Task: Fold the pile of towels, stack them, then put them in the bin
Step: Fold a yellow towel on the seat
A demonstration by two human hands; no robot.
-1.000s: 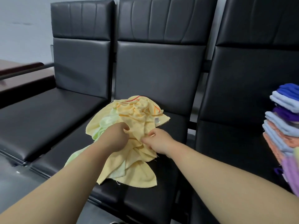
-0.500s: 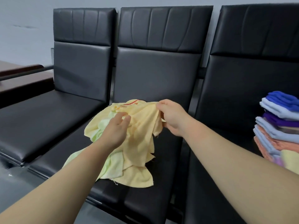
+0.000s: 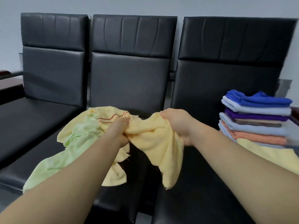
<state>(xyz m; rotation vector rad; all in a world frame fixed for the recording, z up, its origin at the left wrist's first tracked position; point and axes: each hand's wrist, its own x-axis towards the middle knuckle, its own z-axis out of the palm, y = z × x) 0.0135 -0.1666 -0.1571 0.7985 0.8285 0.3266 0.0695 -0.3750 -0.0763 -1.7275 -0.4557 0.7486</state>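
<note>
While the left hand (image 3: 120, 130) is clutching one bunched end of a plain yellow towel (image 3: 152, 138) and the right hand (image 3: 179, 125) is curling its fingers round the other end, the person is holding the cloth above the middle seat (image 3: 123, 199) of a black bench, its loose corners hanging down. It is hanging just beside the unfolded pile, where a pale green towel (image 3: 76, 139) and a yellow towel with orange stripes (image 3: 111, 117) are lying crumpled on the same seat. On the right-hand seat (image 3: 202, 191) a stack of folded towels (image 3: 255, 120) is waiting; no bin is showing. Judging by this, the folding step is under way, with this towel being picked out for its turn. Next, the hands are probably going to need to find two corners and draw the cloth flat before any crease is made.
</note>
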